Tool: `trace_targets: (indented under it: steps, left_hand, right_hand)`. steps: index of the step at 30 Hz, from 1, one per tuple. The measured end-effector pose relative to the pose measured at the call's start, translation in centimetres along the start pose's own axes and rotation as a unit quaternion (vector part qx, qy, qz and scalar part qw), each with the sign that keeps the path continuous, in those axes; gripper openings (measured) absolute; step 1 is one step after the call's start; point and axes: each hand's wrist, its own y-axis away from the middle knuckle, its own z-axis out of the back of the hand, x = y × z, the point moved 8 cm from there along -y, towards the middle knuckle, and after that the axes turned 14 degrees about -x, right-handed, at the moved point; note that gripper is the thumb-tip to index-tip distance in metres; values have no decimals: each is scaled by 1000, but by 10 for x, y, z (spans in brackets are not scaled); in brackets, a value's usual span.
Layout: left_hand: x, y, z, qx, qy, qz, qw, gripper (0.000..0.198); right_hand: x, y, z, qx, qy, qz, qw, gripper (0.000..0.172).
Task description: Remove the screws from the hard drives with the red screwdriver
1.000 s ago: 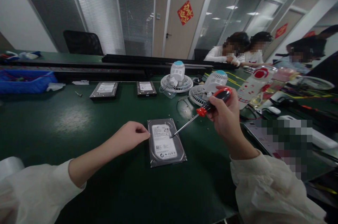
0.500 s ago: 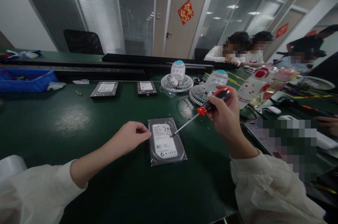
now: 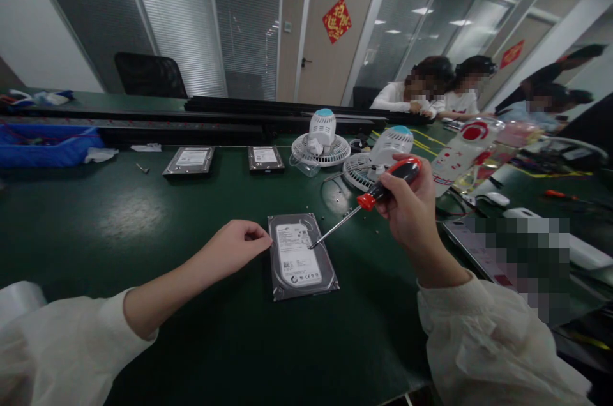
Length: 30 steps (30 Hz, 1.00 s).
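Observation:
A hard drive (image 3: 299, 259) with a white label lies flat on the green table, label side up. At its left edge is my left hand (image 3: 244, 241), thumb and fingers closed together and touching the rim. My right hand (image 3: 409, 202) is wrapped round the red and black handle of a screwdriver (image 3: 338, 225). The shaft slants down to the left, and its tip meets the label near the drive's middle. Several tiny screws (image 3: 363, 219) are scattered to the right of the drive.
Two more hard drives (image 3: 189, 161) (image 3: 265, 159) lie further back. Behind my right hand stand white fans (image 3: 322, 141) (image 3: 383, 157). A blue bin (image 3: 48, 150) is at far left; bottles (image 3: 462, 150) and a laptop (image 3: 472, 246) are at right. Co-workers sit across the table.
My hands, the screwdriver and the drive look almost unmoved. At the right edge, another person's hand has gone out of view. Behind, a standing person has leaned or shifted.

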Motion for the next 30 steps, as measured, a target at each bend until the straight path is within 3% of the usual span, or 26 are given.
trace_targets:
  steps: [5, 7, 8, 10, 17, 25, 30]
  left_hand:
    - [4, 2, 0, -9, 24, 0, 1000, 31]
    - [1, 9, 6, -58, 47, -40, 996, 30]
    - [0, 15, 13, -102, 39, -64, 992, 28]
    - [-8, 31, 16, -135, -3, -127, 983, 23]
    - [-26, 77, 4, -89, -147, -222, 960, 23]
    - [-23, 84, -2, -107, -189, -261, 941, 38]
    - [-22, 86, -6, -120, -197, -275, 933, 42]
  right_hand:
    - [0, 0, -1, 5, 0, 1, 1000, 37]
    - [-1, 0, -2, 12, 1, 5, 1000, 36]
    - [-1, 1, -2, 17, 5, 10, 1000, 36]
    - [-2, 2, -2, 28, 18, 21, 999, 39]
    - [-6, 5, -5, 40, 7, 5, 999, 41]
    - [-6, 2, -7, 23, -74, -62, 995, 46]
    - [-18, 1, -6, 6, -119, -159, 980, 29]
